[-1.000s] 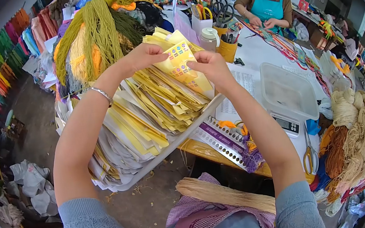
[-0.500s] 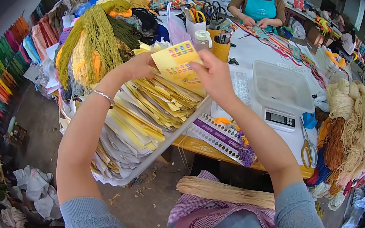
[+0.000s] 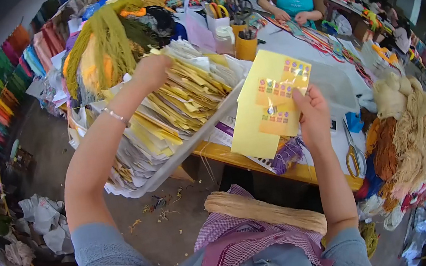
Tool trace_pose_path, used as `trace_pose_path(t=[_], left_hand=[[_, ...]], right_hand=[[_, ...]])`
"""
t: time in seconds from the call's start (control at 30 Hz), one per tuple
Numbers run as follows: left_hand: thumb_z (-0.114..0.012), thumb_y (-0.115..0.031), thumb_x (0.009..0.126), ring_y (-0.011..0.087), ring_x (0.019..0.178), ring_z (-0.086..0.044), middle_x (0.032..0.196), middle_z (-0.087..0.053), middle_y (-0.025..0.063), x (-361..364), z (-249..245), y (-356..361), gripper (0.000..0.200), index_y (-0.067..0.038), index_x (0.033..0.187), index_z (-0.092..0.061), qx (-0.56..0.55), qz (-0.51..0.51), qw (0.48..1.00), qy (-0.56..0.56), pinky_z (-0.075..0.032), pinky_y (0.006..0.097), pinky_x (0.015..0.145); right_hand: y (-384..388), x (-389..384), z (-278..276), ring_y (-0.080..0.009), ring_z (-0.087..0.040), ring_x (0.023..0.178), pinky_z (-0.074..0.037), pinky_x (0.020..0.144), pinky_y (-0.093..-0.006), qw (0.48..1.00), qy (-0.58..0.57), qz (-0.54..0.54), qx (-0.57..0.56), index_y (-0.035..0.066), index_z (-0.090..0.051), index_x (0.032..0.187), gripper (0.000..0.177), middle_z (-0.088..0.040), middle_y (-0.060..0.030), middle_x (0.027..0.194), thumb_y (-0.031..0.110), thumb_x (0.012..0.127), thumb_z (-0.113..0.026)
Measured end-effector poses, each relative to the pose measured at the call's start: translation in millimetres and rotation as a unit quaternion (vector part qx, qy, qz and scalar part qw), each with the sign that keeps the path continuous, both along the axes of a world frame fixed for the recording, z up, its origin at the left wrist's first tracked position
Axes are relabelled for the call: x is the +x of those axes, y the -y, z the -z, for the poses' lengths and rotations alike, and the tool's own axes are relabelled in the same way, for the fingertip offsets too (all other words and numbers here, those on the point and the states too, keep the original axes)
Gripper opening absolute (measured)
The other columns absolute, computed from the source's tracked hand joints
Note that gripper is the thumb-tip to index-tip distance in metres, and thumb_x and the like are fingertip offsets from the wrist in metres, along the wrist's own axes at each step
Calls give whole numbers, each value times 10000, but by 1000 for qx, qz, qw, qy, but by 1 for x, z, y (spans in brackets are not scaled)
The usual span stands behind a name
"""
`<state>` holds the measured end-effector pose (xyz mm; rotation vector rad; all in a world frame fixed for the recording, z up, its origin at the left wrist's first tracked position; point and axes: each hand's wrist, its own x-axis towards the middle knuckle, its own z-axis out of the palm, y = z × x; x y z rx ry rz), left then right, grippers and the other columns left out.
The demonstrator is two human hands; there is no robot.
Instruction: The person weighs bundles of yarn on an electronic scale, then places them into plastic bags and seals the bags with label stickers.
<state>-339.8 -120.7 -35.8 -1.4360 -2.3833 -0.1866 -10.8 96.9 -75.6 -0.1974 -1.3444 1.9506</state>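
Observation:
My right hand (image 3: 314, 114) grips a yellow sheet (image 3: 252, 106) by its right edge, thumb on top. Rows of small coloured printed stickers show on its right part, and a second yellow edge shows behind it. My left hand (image 3: 153, 71), with a bracelet at the wrist, is at the back of a pale plastic bin (image 3: 174, 165). Its fingers are blurred and partly hidden, so their grip does not show. The bin is packed with upright yellow and white paper envelopes (image 3: 191, 92). A tan yarn hank (image 3: 261, 212) lies across my lap.
Olive yarn (image 3: 114, 38) is heaped behind the bin. Scissors (image 3: 354, 155) and piled skeins (image 3: 405, 124) lie at the table's right. A clear plastic tub (image 3: 334, 90) stands behind the sheet. Across the table a person in a teal apron (image 3: 295, 2) handles coloured strands.
My right hand has drawn the yellow sheet away from the bin, right and towards me, and its face now shows fully. My left hand has let go of the sheet and stays over the envelopes.

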Motion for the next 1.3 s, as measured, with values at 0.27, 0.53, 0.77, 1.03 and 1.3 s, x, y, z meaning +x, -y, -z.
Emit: trace_pose_path(t=[0.27, 0.53, 0.77, 1.03, 1.3], left_hand=[[-662, -406, 890, 144, 1034, -598, 1205, -618, 109, 193, 18, -62, 552, 30, 1209, -549, 71, 121, 707, 694, -480, 278, 840], [-739, -69, 812, 211, 928, -682, 1067, -674, 117, 254, 63, -92, 379, 15, 1150, -592, 212, 76, 476, 850, -574, 348, 788], [-708, -60, 836, 186, 900, -684, 1068, -678, 110, 269, 89, -104, 335, 5, 1147, -601, 217, 62, 465, 856, -569, 333, 784], [-691, -71, 853, 142, 953, -661, 1095, -673, 73, 275, 106, -96, 334, -17, 1173, -609, 218, 143, 467, 845, -527, 281, 809], [-673, -137, 893, 124, 943, -647, 1092, -670, 67, 289, 103, -93, 295, -20, 1158, -621, 283, 103, 477, 826, -514, 280, 820]], right_hand=[[-1, 22, 38, -125, -661, 829, -542, 720, -253, 995, -1, 3, -100, -15, -544, 1072, 175, -676, -100, 981, 84, 936, -593], [-7, 56, 52, -123, -659, 833, -541, 716, -251, 994, 23, 59, -91, -19, -515, 1073, 183, -678, -115, 982, 66, 932, -594], [-13, 83, 71, -163, -621, 945, -504, 760, -261, 981, 88, 162, 52, 1, -494, 1160, 349, -613, -121, 1081, 40, 861, -668], [-5, 103, 64, -243, -493, 1019, -363, 906, -351, 781, 187, 278, 527, 104, -710, 980, 306, -571, -47, 1029, 127, 685, -789], [5, 100, 62, -232, -551, 941, -379, 859, -351, 784, 179, 284, 521, 94, -702, 909, 246, -647, -29, 960, 151, 687, -788]])
